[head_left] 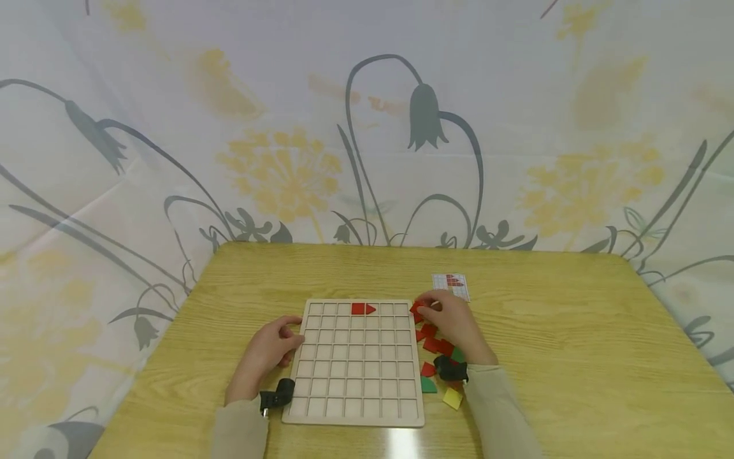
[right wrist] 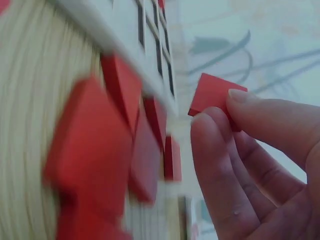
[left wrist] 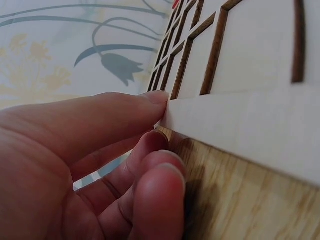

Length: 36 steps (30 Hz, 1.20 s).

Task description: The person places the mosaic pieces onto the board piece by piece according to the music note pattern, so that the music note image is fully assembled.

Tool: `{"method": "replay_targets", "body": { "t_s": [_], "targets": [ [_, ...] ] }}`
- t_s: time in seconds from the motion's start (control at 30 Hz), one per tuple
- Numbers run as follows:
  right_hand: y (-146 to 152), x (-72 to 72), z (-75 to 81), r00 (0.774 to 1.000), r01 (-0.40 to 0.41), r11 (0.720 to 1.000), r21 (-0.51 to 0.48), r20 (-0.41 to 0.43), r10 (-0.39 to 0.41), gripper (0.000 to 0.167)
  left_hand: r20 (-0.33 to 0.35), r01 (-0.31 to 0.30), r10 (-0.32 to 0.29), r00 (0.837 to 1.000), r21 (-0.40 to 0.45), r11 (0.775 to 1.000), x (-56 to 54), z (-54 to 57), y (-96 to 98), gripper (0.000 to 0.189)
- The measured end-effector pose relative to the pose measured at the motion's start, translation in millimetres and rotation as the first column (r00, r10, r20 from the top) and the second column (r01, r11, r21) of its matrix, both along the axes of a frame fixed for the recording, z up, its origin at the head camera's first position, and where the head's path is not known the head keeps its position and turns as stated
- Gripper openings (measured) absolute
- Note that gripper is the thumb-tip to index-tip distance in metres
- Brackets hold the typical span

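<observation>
A pale wooden grid board (head_left: 364,388) lies on the table. Near its far edge, a red square tile (head_left: 358,308) and a red pointed tile (head_left: 370,309) sit side by side in the grid. My left hand (head_left: 271,347) is at the board's left edge; in the left wrist view its thumb (left wrist: 135,107) touches the rim, with the other fingers loosely bent beside it. By the board's far right corner, my right hand (head_left: 453,319) pinches a red flat tile (right wrist: 215,92) between thumb and fingers, raised above other red tiles (right wrist: 95,145).
Along the board's right side lie several loose red tiles (head_left: 431,345), a green rounded tile (head_left: 428,385) and a yellow square tile (head_left: 452,399). A small printed card (head_left: 440,281) with a red pattern lies behind the right hand. A flowered curtain (head_left: 378,159) hangs behind the table.
</observation>
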State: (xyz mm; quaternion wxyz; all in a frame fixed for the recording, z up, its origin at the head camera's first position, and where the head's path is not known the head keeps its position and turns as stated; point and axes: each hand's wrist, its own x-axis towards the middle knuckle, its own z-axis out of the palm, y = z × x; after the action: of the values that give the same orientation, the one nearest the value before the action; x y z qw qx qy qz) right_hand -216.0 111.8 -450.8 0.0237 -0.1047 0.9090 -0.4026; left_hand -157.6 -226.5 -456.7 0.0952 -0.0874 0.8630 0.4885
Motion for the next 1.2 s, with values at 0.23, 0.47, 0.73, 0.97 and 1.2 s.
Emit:
{"method": "replay_targets", "body": {
  "t_s": [0.23,0.47,0.73,0.97,1.2],
  "targets": [
    [-26,0.5,-1.0,0.997,-0.072,0.997,0.002,-0.021,0.072,0.015,0.003,0.012,-0.012,1.0,-0.006,1.0,-1.8,-1.6,1.9,0.04],
    [-55,1.2,-2.5,0.986,-0.162,0.986,-0.035,0.021,0.163,0.016,0.008,0.003,-0.003,1.0,0.001,1.0,-0.7,-2.2,0.2,0.04],
    [-78,-2.4,-6.1,0.968,-0.251,0.968,-0.005,-0.014,0.251,0.015,0.015,-0.001,0.001,1.0,0.005,1.0,-0.6,-1.0,-0.9,0.041],
    [-91,-7.9,-2.9,0.966,-0.256,0.966,0.031,-0.026,0.257,0.009,0.006,0.001,-0.001,1.0,0.006,1.0,-2.2,1.1,-0.6,0.04],
    [-99,-6.0,-2.7,0.969,-0.246,0.969,0.033,0.016,0.245,0.005,0.004,-0.009,0.009,1.0,-0.009,1.0,0.1,-2.8,-2.3,0.038]
  ]
}}
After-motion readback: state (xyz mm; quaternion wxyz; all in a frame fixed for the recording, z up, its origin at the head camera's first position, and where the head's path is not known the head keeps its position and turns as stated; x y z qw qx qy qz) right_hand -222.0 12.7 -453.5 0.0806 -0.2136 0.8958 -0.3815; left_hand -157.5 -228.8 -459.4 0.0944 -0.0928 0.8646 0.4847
